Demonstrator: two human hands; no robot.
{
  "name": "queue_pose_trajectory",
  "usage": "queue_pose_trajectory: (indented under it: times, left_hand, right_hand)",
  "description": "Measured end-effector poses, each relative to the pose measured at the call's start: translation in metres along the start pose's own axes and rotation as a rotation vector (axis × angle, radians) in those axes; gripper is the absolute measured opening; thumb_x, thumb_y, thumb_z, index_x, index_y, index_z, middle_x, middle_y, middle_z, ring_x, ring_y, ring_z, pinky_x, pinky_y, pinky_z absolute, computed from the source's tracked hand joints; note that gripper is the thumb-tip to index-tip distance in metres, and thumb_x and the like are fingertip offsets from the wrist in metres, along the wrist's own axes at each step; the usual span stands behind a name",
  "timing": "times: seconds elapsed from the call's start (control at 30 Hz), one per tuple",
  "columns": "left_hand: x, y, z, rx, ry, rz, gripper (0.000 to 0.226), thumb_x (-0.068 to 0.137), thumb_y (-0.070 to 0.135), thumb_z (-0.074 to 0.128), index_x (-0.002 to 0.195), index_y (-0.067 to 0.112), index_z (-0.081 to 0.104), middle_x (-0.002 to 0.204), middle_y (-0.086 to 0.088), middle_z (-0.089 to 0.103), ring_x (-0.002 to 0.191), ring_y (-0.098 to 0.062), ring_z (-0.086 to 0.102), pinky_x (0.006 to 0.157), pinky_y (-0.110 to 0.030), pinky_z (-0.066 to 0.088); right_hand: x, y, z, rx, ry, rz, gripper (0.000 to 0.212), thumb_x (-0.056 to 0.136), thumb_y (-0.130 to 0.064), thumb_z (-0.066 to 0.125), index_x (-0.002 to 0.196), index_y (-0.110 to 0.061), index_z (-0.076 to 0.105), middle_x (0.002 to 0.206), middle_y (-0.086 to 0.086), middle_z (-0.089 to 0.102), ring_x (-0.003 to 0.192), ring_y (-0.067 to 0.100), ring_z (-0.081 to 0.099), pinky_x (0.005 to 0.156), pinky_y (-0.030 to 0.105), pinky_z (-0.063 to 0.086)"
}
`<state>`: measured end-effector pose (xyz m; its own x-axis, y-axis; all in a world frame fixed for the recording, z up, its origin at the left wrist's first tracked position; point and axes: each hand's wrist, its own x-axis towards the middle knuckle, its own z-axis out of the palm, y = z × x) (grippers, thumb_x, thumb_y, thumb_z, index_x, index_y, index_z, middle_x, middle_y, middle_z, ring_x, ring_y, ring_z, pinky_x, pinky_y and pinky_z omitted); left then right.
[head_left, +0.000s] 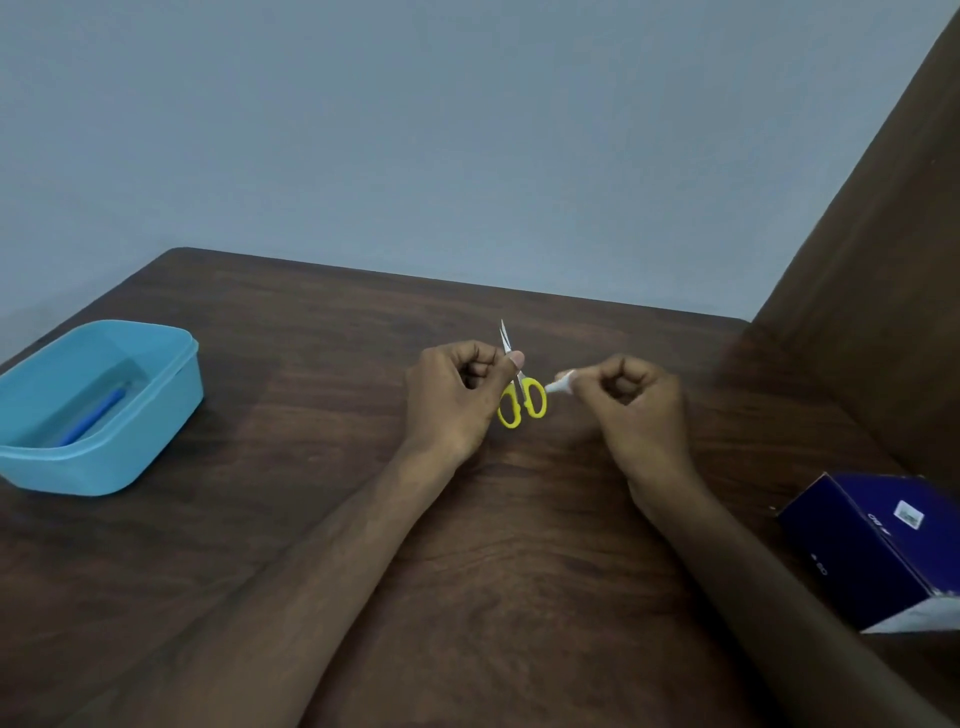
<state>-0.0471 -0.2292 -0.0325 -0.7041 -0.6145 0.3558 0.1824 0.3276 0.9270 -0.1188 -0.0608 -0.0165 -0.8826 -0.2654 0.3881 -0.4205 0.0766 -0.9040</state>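
My left hand (457, 395) pinches a small pair of scissors (522, 397) with yellow handles near the pivot. The thin blades are together and point up and away; the handle loops hang toward the table. My right hand (634, 410) has its fingers curled round a small white object (560, 383), whose tip pokes out to the left, close to the right handle loop. Most of that white object is hidden in the fist. Both hands hover over the middle of the dark wooden table (311, 519).
A light blue plastic tub (171, 395) stands at the table's left edge with a blue pen (93, 415) lying inside. A dark blue cardboard box (878, 545) sits at the right edge. A brown wooden panel (883, 260) rises at the right; a grey wall is behind.
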Motion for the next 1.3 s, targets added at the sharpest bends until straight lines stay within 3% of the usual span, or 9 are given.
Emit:
queue_pose_trajectory:
  times: [0.1,0.3,0.4,0.53,0.67,0.8,1.03,1.17,1.3]
  left_hand:
    - [-0.001,-0.001,0.000,-0.033,-0.049,0.004,0.020,0.093,0.034,0.084,0.080,0.018,0.082,0.065,0.010,0.072,0.060,0.000,0.058,0.061,-0.017,0.045]
    - [0.002,-0.006,0.001,-0.103,-0.101,0.031,0.021,0.093,0.036,0.083,0.083,0.017,0.082,0.072,0.001,0.078,0.066,-0.011,0.065,0.066,-0.031,0.054]
    - [0.002,-0.006,0.001,-0.096,-0.087,0.040,0.020,0.094,0.034,0.083,0.084,0.017,0.082,0.074,0.000,0.078,0.068,-0.011,0.065,0.067,-0.031,0.053]
    - [0.004,-0.006,0.000,-0.161,-0.042,0.002,0.022,0.091,0.041,0.081,0.083,0.021,0.083,0.076,-0.001,0.079,0.070,-0.012,0.063,0.070,-0.033,0.052]
    - [0.001,0.002,0.001,-0.214,-0.096,0.001,0.024,0.096,0.031,0.081,0.076,0.018,0.078,0.061,0.009,0.066,0.067,-0.010,0.050,0.065,-0.027,0.042]
    - [0.000,0.005,0.000,-0.207,-0.140,0.000,0.036,0.098,0.030,0.079,0.064,0.024,0.068,0.055,0.017,0.047,0.066,-0.012,0.038,0.062,-0.027,0.034]
    - [0.001,0.006,0.000,-0.247,-0.114,0.014,0.029,0.097,0.026,0.081,0.069,0.020,0.071,0.061,0.013,0.050,0.069,-0.015,0.040,0.065,-0.030,0.034]
    - [0.001,0.002,0.001,-0.227,-0.109,0.045,0.034,0.097,0.031,0.080,0.073,0.009,0.072,0.064,0.005,0.051,0.068,-0.017,0.040,0.066,-0.033,0.034]
    - [0.002,-0.001,0.002,-0.184,-0.110,0.087,0.038,0.094,0.040,0.079,0.074,0.009,0.071,0.063,-0.007,0.054,0.065,-0.018,0.040,0.063,-0.034,0.035]
  right_hand:
    - [0.001,0.002,-0.003,0.004,0.084,-0.008,0.012,0.091,-0.013,0.081,0.080,-0.016,0.078,0.089,-0.003,0.084,0.086,0.019,0.077,0.082,0.040,0.060]
    - [-0.004,-0.002,0.007,0.129,-0.171,0.086,0.018,0.096,-0.007,0.076,0.080,-0.015,0.072,0.081,0.002,0.081,0.069,0.008,0.068,0.065,0.023,0.052]
    - [-0.003,-0.005,0.007,0.182,-0.192,0.150,0.019,0.097,-0.007,0.075,0.079,-0.014,0.072,0.070,-0.003,0.074,0.061,0.007,0.057,0.060,0.023,0.048]
    - [-0.001,-0.008,0.005,0.222,-0.236,0.200,0.021,0.098,-0.004,0.070,0.080,-0.014,0.070,0.076,0.000,0.072,0.061,0.009,0.051,0.057,0.023,0.045]
    - [0.000,-0.013,0.001,0.393,-0.347,0.321,0.022,0.102,-0.005,0.058,0.085,-0.018,0.063,0.079,0.002,0.069,0.062,0.010,0.048,0.057,0.024,0.043]
    - [0.000,-0.012,0.001,0.546,-0.290,0.401,0.012,0.101,-0.014,0.063,0.092,-0.020,0.069,0.085,-0.003,0.073,0.068,0.009,0.051,0.060,0.025,0.043]
    - [0.001,-0.010,0.002,0.535,-0.264,0.411,0.014,0.099,-0.010,0.066,0.089,-0.017,0.073,0.086,0.001,0.072,0.067,0.011,0.047,0.059,0.025,0.044]
    - [0.000,-0.007,0.003,0.494,-0.227,0.331,0.019,0.090,-0.008,0.078,0.075,-0.018,0.074,0.085,0.003,0.074,0.067,0.010,0.050,0.059,0.022,0.047]
    - [-0.002,-0.004,0.003,0.400,-0.219,0.181,0.039,0.067,-0.013,0.095,0.099,-0.014,0.073,0.091,0.003,0.078,0.080,0.010,0.068,0.071,0.023,0.057]
